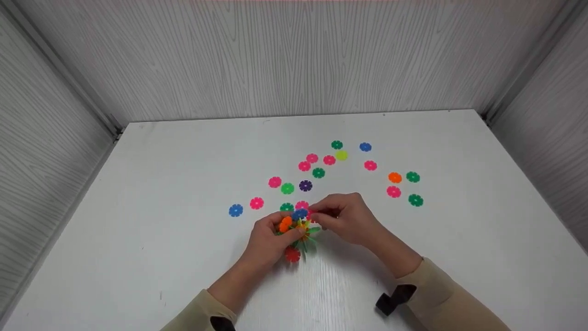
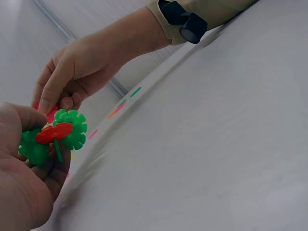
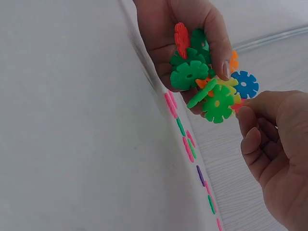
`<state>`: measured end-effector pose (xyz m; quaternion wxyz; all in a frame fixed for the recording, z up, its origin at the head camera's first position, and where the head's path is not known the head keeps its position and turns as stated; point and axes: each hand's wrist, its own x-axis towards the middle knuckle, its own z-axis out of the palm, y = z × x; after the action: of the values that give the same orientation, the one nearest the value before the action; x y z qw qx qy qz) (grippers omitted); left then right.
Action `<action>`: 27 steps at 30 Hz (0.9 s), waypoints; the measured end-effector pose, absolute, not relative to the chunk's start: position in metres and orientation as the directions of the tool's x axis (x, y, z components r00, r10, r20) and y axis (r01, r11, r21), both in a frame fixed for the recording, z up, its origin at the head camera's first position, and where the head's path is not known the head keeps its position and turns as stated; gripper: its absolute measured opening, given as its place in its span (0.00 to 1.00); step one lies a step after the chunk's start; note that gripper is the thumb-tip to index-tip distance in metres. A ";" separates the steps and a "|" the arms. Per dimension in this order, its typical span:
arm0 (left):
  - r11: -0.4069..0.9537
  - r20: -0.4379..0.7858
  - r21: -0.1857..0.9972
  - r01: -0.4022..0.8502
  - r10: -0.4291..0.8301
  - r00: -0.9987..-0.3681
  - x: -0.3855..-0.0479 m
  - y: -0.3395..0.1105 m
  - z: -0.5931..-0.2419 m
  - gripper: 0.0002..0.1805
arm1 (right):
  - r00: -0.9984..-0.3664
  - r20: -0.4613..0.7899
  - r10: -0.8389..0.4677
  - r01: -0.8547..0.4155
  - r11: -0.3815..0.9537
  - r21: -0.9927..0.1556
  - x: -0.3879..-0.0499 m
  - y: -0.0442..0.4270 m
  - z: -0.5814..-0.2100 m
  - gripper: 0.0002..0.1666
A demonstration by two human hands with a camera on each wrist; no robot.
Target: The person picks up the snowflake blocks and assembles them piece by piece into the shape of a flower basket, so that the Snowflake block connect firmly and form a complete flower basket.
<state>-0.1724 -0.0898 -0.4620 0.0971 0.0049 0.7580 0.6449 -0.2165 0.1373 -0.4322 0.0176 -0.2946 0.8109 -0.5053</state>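
My left hand grips a cluster of interlocked plastic snowflake discs, green, yellow, orange, blue and red, above the white table. A red disc sticks out at the near side of the cluster, and a blue disc at the far side. Between thumb and index finger, my right hand pinches a pink disc against the cluster's edge beside the blue one. Fingertips hide most of that pink disc, so I cannot tell whether it is slotted in.
Loose discs lie flat beyond the hands on the white table: several pink and green, a purple disc, a yellow disc and a blue disc at left. An orange disc lies at right. Grey wood-grain panels enclose the table.
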 end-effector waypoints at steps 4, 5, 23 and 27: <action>0.166 -0.126 0.981 -0.102 0.145 -0.981 -0.172 -0.089 -0.463 0.26 | -0.825 0.269 -0.497 -0.461 0.317 -0.829 -0.216 0.137 -0.434 0.10; 0.164 -0.117 0.982 -0.092 0.149 -0.982 -0.172 -0.090 -0.464 0.26 | -0.823 0.271 -0.499 -0.463 0.315 -0.828 -0.217 0.137 -0.435 0.10; 0.088 -0.188 0.976 -0.198 -0.106 -0.976 -0.196 -0.121 -0.459 0.27 | -0.899 -0.003 -0.438 -0.232 0.481 -0.845 -0.257 0.132 -0.456 0.23; 0.042 -0.190 0.980 -0.195 -0.114 -0.975 -0.200 -0.125 -0.457 0.27 | -0.889 -0.044 -0.455 -0.235 0.537 -0.811 -0.263 0.125 -0.457 0.25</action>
<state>-0.2001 -0.1245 -0.4574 0.0298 -0.1072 0.7213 0.6836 -0.2627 0.1248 -0.4570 0.1257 -0.1989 0.8675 -0.4384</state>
